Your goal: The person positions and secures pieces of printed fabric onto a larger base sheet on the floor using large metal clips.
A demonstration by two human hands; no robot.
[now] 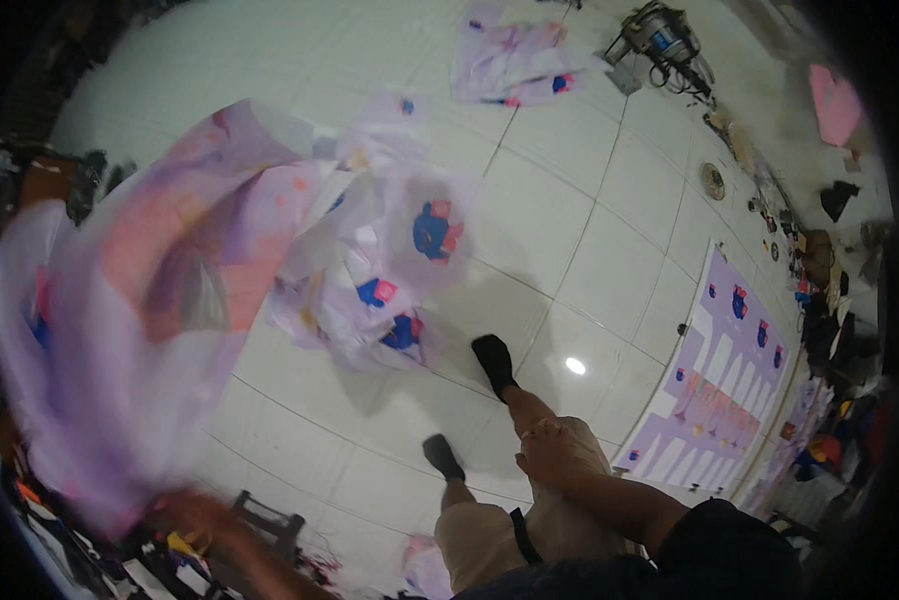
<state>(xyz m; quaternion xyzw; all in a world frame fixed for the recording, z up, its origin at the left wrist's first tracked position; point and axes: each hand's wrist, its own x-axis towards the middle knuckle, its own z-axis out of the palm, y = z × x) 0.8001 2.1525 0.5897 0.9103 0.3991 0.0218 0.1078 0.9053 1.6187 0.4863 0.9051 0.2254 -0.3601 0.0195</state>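
A large lilac, thin printed sheet (185,250), with orange, pink and blue patches, billows at the left and smears with motion. My left hand (192,515), also blurred, is at its lower edge and appears closed on it; the single fingers are hard to make out. More of the sheet lies in crumpled folds on the tiled floor, showing blue-and-pink figures. My right hand (555,455) rests on my thigh by the knee, fingers laid over the shorts, holding nothing. Both my feet, in black socks, stand on the tiles right of the folds.
At right lies a flat printed panel (710,375) with white strip shapes. Another lilac printed piece (520,60) lies at the far side, near a dark machine on a stand (660,40). Clutter lines both sides. A dark stool-like frame (270,525) stands by my left forearm.
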